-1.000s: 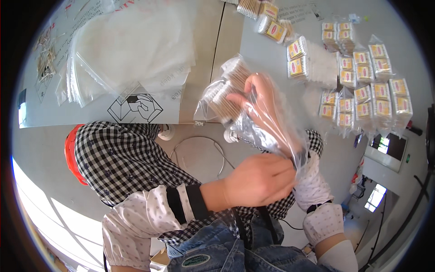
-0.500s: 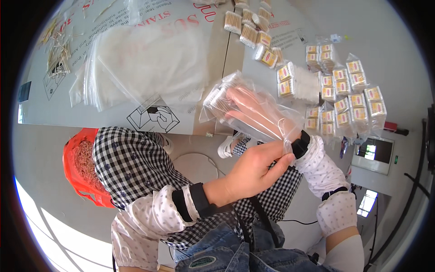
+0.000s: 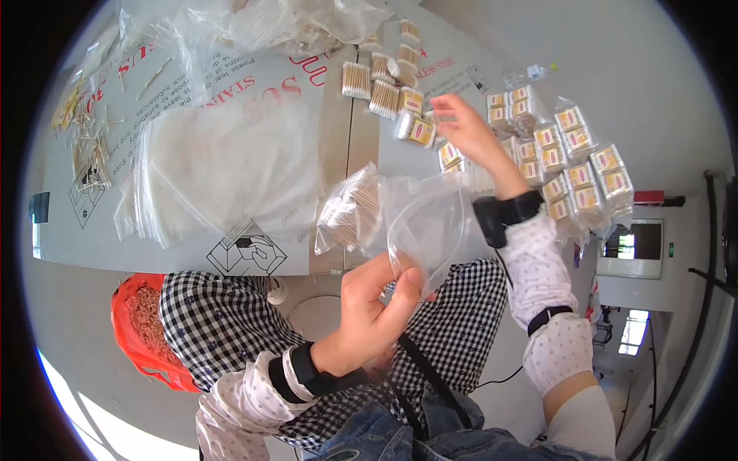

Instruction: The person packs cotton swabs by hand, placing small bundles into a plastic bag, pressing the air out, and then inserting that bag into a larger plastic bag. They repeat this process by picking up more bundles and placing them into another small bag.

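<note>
My left hand (image 3: pixel 377 307) pinches the rim of a see-through plastic bag (image 3: pixel 423 207) between thumb and fingers. The bag's mouth gapes toward me. At its far end lies a bunch of cotton swabs (image 3: pixel 355 215), seen through the film near the table's front edge. Outside the bag, my right hand (image 3: pixel 470 138) is open and holds nothing, its fingers stretched leftward. Just beside its fingertips is a cotton swab bundle with a yellow label (image 3: pixel 417 129). Several more swab bundles (image 3: pixel 356 80) lie loose farther back.
Bagged swab packs (image 3: pixel 584 192) stand in rows on the right. A stack of flat plastic bags (image 3: pixel 231 169) covers the table's left-middle part, with crumpled film (image 3: pixel 269 27) behind it. Scattered swabs (image 3: pixel 92 157) lie far left. A red bag (image 3: pixel 127 338) sits on the floor.
My right hand has come out of the plastic bag and moved up toward the loose swab bundles. My left hand, still gripping the bag's rim, has shifted left and down.
</note>
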### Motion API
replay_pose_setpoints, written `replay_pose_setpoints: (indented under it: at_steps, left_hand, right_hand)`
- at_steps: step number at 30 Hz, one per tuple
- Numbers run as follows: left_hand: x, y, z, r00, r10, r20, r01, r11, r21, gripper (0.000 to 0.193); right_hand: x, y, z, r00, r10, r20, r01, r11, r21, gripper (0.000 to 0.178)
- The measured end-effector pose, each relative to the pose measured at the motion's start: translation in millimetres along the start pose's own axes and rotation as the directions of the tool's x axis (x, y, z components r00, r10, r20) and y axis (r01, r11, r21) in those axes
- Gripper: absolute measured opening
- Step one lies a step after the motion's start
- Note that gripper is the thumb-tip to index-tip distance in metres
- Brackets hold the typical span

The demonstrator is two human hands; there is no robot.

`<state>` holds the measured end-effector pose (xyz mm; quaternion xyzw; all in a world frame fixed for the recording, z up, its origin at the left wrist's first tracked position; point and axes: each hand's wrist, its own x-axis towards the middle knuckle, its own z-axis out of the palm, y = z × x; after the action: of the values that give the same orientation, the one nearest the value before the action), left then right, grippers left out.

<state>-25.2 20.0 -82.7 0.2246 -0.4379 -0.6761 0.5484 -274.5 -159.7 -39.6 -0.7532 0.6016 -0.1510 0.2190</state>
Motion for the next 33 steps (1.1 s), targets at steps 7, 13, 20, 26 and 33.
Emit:
replay_pose_setpoints:
  at_steps: [7, 13, 20, 26, 33]
  left_hand:
    - [2, -1, 1, 0.999, 0.04, 0.026, -0.041, 0.999, 0.022, 0.027]
    - [-5, -5, 2, 0.999, -0.05, -0.006, 0.05, 0.999, 0.002, 0.022]
    - [-7, -7, 13, 0.998, 0.03, 0.058, -0.037, 0.993, 0.116, 0.013]
    - [-7, -20, 22, 0.995, 0.07, 0.071, -0.08, 0.985, 0.155, 0.009]
    - [2, -7, 23, 0.985, -0.044, 0.169, 0.042, 0.999, 0.015, 0.015]
  right_hand:
    - [8, 58, 67, 0.991, -0.006, -0.133, -0.094, 0.673, -0.733, 0.036]
    - [-36, -30, -2, 0.913, -0.178, -0.368, 0.133, 0.98, -0.145, 0.031]
    - [-124, -162, -43, 0.97, 0.025, 0.242, 0.001, 0.994, -0.109, 0.023]
    - [-98, -130, 21, 0.932, -0.001, 0.362, 0.127, 0.937, -0.324, 0.025]
    - [-72, -66, 83, 0.884, 0.348, 0.313, -0.436, 0.854, 0.282, 0.032]
